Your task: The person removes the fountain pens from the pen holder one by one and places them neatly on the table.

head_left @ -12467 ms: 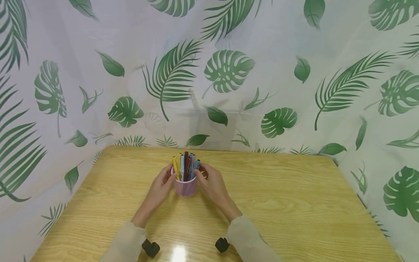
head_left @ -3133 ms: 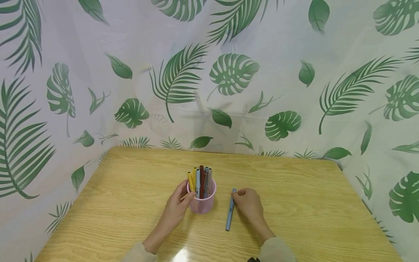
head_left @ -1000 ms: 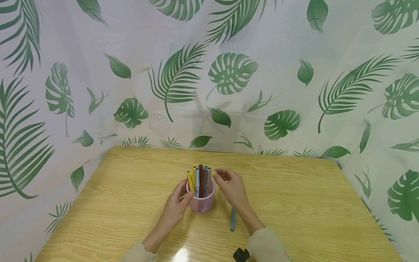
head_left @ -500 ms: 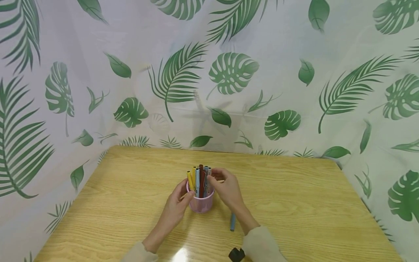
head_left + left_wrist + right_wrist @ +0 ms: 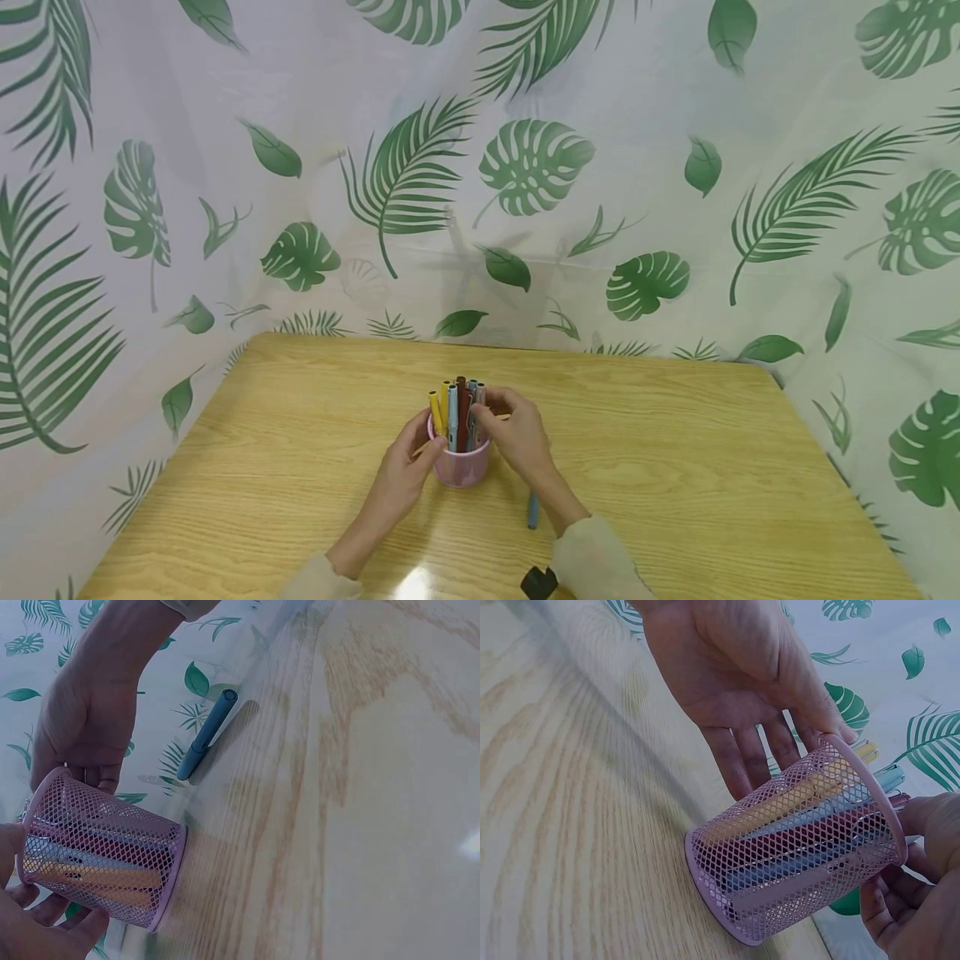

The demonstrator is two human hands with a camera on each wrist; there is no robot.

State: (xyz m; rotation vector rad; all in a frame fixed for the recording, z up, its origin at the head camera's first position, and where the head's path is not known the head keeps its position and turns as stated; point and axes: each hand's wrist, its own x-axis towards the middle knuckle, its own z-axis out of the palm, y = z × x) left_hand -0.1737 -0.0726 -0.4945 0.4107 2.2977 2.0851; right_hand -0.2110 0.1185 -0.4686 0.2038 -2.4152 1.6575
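Observation:
A pink mesh pen holder (image 5: 460, 472) stands upright on the table, packed with yellow, light blue, dark red and greyish pens. My left hand (image 5: 403, 467) holds its left side, thumb near the rim and fingers around the mesh, as the right wrist view shows. At the opposite side is my right hand (image 5: 517, 429); its thumb lies against the pens above the rim and its curled fingers are behind them, pinching a pen whose colour is mostly hidden. A blue capped pen (image 5: 206, 736) lies on the table right of the holder, partly behind my right forearm in the head view.
The wood-grain table (image 5: 675, 467) stretches out on both sides of the holder. Behind it hangs a white cloth (image 5: 570, 283) printed with green leaves. A black wrist device (image 5: 538, 582) shows beside my right sleeve.
The blue pen was set down on the table right of the holder. My right hand then moved back left to the pens in the holder; my left hand has stayed on it.

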